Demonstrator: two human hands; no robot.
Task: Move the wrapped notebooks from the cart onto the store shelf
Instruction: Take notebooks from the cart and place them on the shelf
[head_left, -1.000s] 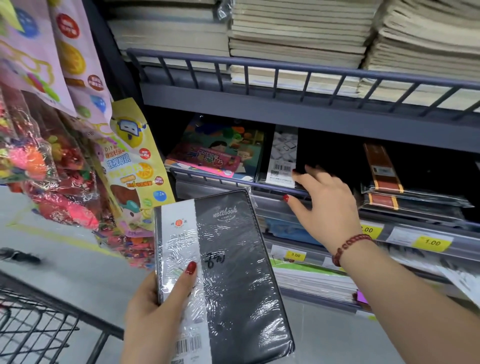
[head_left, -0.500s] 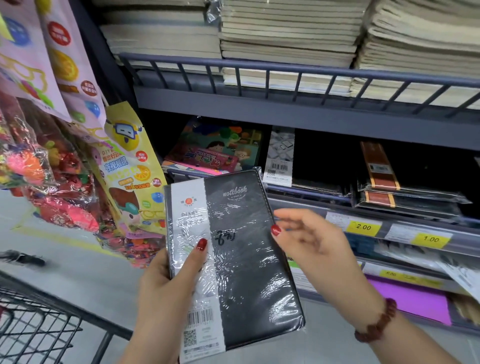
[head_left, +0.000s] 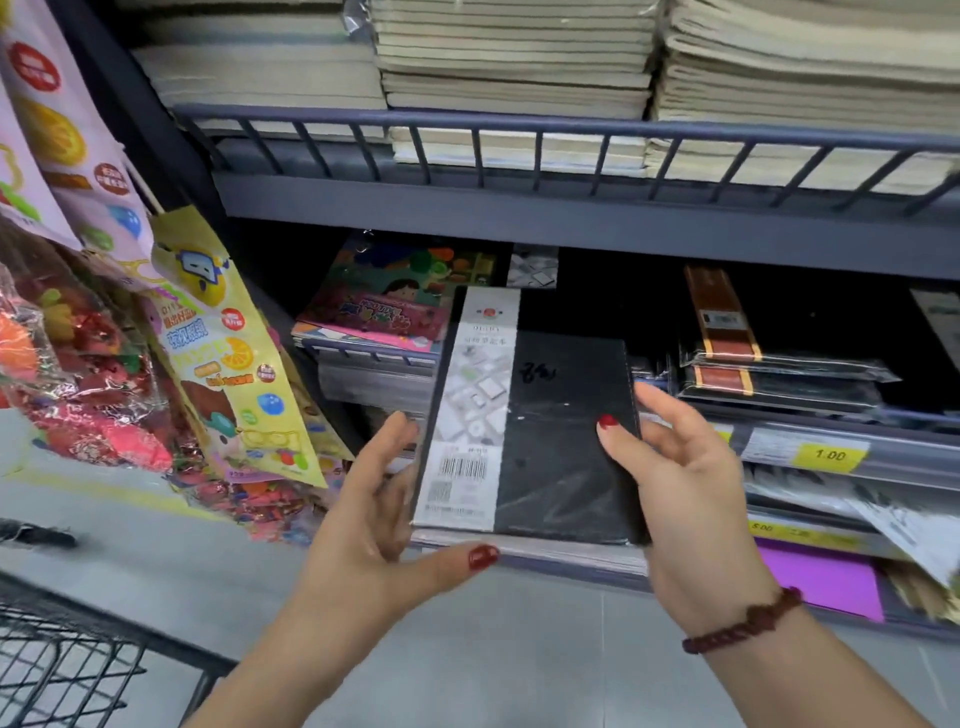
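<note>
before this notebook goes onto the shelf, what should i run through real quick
1. Grip on the notebook: the right hand pinches its right edge and the left hand props the lower left corner. Ok.
2. Landing spot: the dark gap between the picture books and the banded stack looks free, but the notebook hides part of it. Cannot tell.
3. Clearance over the front rail: the notebook covers the rail at that spot. Cannot tell.
4. Label side: the barcode strip faces the person. Ok.
5. Hanging toy packs: apart from the left hand. Ok.
</note>
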